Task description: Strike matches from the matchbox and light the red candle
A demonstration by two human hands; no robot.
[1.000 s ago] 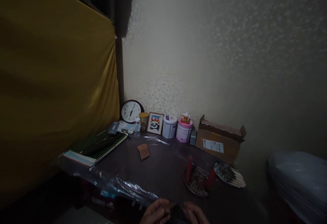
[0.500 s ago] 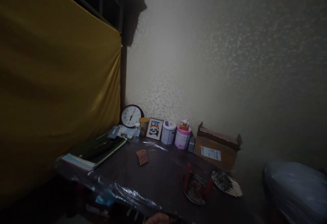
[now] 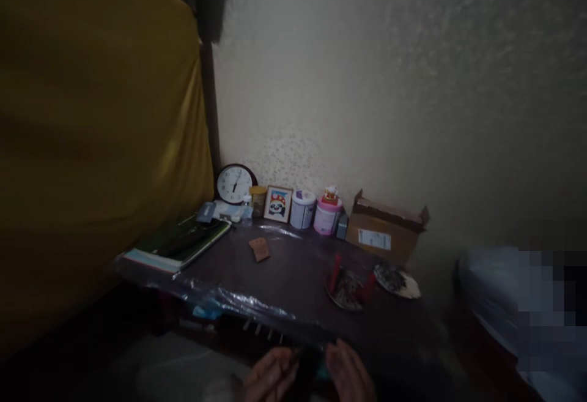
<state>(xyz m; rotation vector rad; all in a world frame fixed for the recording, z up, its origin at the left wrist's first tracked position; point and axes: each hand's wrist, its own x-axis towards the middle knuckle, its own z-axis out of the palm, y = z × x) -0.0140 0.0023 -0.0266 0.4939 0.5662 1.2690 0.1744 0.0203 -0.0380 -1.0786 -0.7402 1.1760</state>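
At the bottom of the head view my left hand (image 3: 271, 375) is closed, its fingers curled at a dark thing (image 3: 308, 372) too dim to name. Facing it, my right hand (image 3: 349, 372) has its fingers pressed together and bent at the other side of that dark thing. A small teal patch shows beside the right fingertips. Both hands are in front of the dark tabletop's near edge. Farther in on the tabletop (image 3: 284, 273) lies a small brown folded piece (image 3: 260, 249), apart from the hands.
Two red candles stand on a round tray (image 3: 346, 292), with a second plate (image 3: 397, 281) beside it. Along the wall are a clock (image 3: 235, 183), a panda picture (image 3: 277, 204), two tubs (image 3: 327, 216) and a cardboard box (image 3: 383, 230). Books (image 3: 178, 246) lie at left.
The view has tilted down, so the table items sit higher in the picture. Both hands now show at the bottom, where only part of one hand showed before.
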